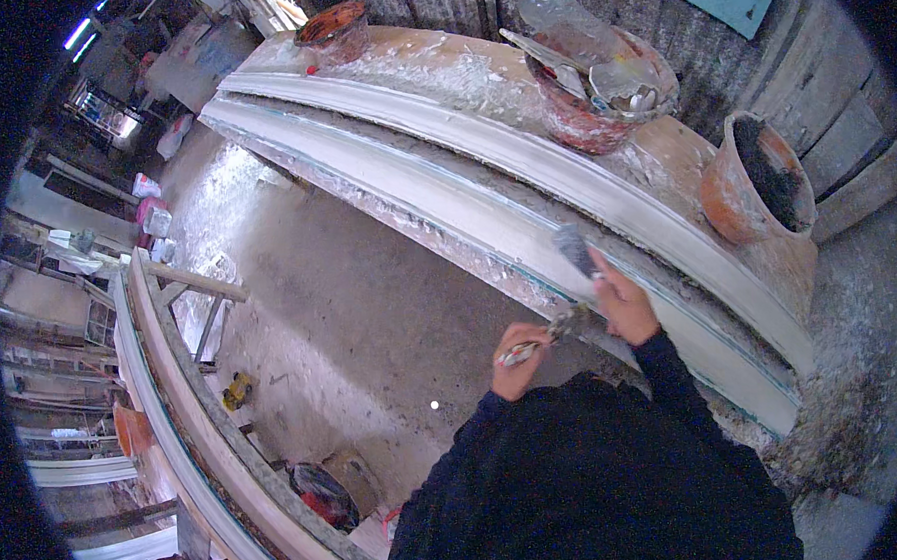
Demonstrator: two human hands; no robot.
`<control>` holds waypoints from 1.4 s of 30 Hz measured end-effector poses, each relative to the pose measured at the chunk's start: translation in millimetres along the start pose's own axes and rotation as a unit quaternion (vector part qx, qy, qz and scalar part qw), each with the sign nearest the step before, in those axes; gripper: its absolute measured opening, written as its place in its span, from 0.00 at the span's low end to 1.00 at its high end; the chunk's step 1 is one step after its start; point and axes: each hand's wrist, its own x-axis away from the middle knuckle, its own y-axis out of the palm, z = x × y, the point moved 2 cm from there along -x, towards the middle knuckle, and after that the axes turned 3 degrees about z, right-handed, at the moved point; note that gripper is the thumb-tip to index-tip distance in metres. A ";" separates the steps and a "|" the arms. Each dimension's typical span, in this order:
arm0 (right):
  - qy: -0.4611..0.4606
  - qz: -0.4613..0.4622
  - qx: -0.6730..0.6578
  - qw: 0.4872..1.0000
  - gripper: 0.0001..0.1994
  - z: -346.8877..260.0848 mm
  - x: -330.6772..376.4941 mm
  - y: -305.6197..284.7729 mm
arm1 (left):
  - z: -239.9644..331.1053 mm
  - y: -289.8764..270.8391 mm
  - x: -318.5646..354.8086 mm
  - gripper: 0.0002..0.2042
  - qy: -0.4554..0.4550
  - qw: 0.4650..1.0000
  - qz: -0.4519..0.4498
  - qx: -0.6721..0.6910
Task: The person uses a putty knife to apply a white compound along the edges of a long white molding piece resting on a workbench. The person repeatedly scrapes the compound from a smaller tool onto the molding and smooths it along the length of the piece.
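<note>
My right hand [625, 304] grips a tool with a flat, grey, slightly blurred end, a scraper or a brush [572, 247]; I cannot tell which. That end is over the nearer long white moulding [445, 200]; whether it touches is unclear. Closer to me, my left hand [513, 365] is closed around a tool with a pale, streaked handle [520, 353]. Its dirty, mottled head [567, 322] points right, by the moulding's near edge. A second long white moulding [523, 142] runs parallel behind, with a dark gap between them.
On the plaster-spattered bench [449, 65] stand a red bucket [336, 40], a reddish basin [582, 124] with a clear bottle [557, 10] above it, and an orange bucket [750, 192] holding dark material. Left, another long moulding [174, 422] rests on wooden supports. A dark bundle [323, 491] lies on the floor.
</note>
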 end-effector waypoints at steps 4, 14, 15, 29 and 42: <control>0.010 0.081 -0.020 0.996 0.23 36.2 33.2 -43.2 | -23.6 22.2 -18.3 0.06 -0.047 0.999 0.006 0.024; 0.025 0.152 0.060 0.986 0.24 72.5 76.1 -55.2 | -36.5 -97.8 -88.3 0.05 0.152 0.931 0.150 -0.295; 0.044 0.148 0.054 0.987 0.24 62.0 77.5 -51.5 | -44.7 -107.1 -90.0 0.05 0.151 0.918 0.179 -0.320; 0.055 0.182 0.048 0.981 0.25 57.2 84.2 -59.0 | -8.6 74.7 -26.1 0.05 -0.093 0.987 -0.075 0.105; -0.004 0.186 0.091 0.978 0.24 53.1 82.1 -45.5 | -31.6 -126.6 -97.0 0.07 0.150 0.925 0.152 -0.315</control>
